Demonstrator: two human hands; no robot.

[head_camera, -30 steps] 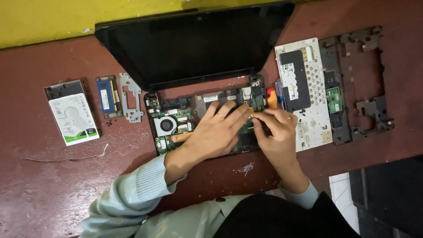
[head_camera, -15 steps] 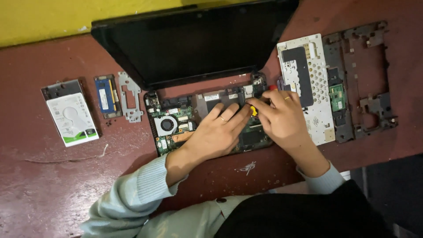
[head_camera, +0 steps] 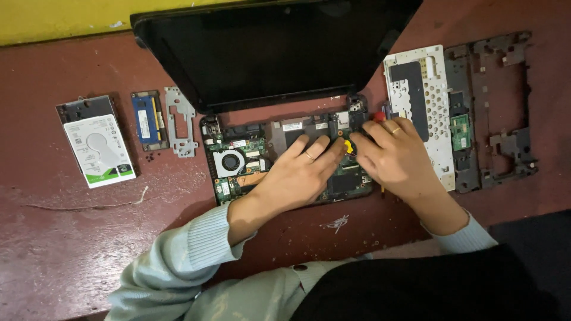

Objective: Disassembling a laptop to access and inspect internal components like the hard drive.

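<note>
Both hands on motherboard (head_camera: 238,172); white-labelled hard drive (head_camera: 98,145) far left

An opened laptop base, green motherboard (head_camera: 238,172) and round fan (head_camera: 229,161) exposed, lies mid-frame; a yellow-tipped screwdriver (head_camera: 348,145) stands on it.

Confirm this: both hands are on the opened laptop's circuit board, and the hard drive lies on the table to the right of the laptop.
Wrong on one point. The head view shows the hard drive lying to the left of the laptop, beside the blue memory module. The rest stands: the left hand and right hand are both on the circuit board.
</note>
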